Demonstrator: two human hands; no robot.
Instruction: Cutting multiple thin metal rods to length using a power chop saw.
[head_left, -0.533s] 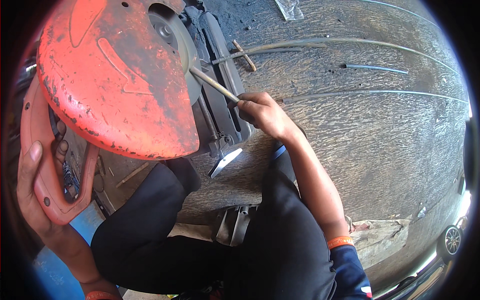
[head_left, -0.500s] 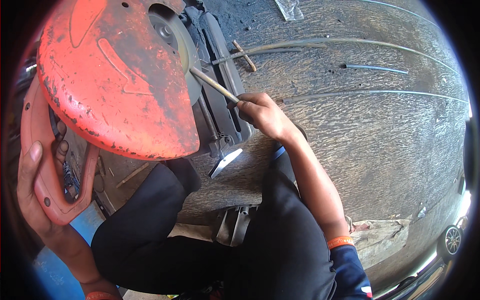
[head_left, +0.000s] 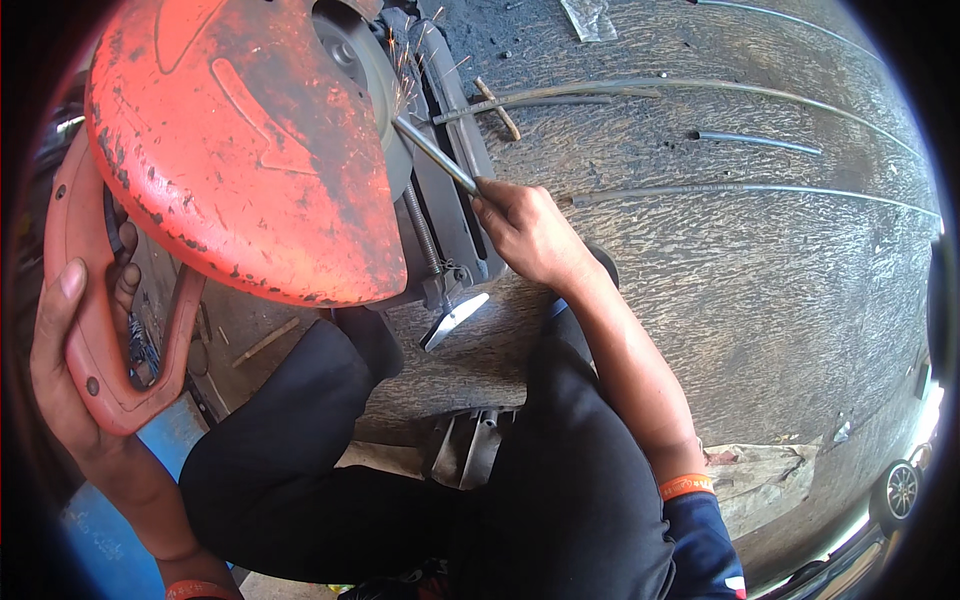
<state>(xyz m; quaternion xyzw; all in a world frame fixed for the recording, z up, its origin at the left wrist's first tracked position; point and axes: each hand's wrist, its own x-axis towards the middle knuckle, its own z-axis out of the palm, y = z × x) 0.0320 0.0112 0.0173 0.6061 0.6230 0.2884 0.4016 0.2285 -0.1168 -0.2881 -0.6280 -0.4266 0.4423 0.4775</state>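
Red handle [head_left: 92,345] and metal rod [head_left: 434,153] are gripped by outstretched hands [head_left: 56,365] [head_left: 530,232], left and right respectively.

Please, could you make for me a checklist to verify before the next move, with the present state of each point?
1. Left hand secure on the red handle: ok, thumb and fingers wrap around it.
2. Right hand gripping the metal rod: ok, closed around it.
3. Right hand clear of the disc: ok, a bare length of rod lies between.
4. Sparks away from the hands: ok, they spray from the rod's far end, away from both.
5. Gloves worn: not ok, both hands are bare.
6. Eye protection worn: cannot tell, the face is out of view.
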